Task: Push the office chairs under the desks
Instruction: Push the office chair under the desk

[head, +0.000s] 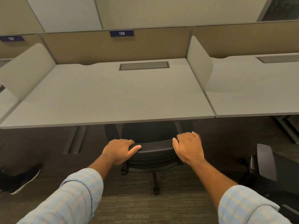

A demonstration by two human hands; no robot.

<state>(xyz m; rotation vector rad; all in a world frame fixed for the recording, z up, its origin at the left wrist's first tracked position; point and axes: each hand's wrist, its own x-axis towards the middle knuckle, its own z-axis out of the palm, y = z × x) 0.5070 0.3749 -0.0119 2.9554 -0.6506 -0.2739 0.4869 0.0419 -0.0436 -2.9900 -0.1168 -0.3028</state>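
Note:
A black office chair [153, 151] with a mesh backrest stands at the front edge of the grey desk [113, 94] marked 138. Its seat lies in shadow under the desktop; the backrest, a wheeled leg and casters stick out toward me. My left hand [119, 150] grips the left end of the backrest top, thumb along the mesh. My right hand [188, 147] wraps over the right end, fingers curled across the far side.
A second black chair [265, 165] stands at the right on the carpet, beside the neighbouring desk [252, 88]. White side dividers [199, 63] flank desk 138. A dark shoe [24, 180] lies on the floor at the left. Desk legs [76, 139] stand under the left side.

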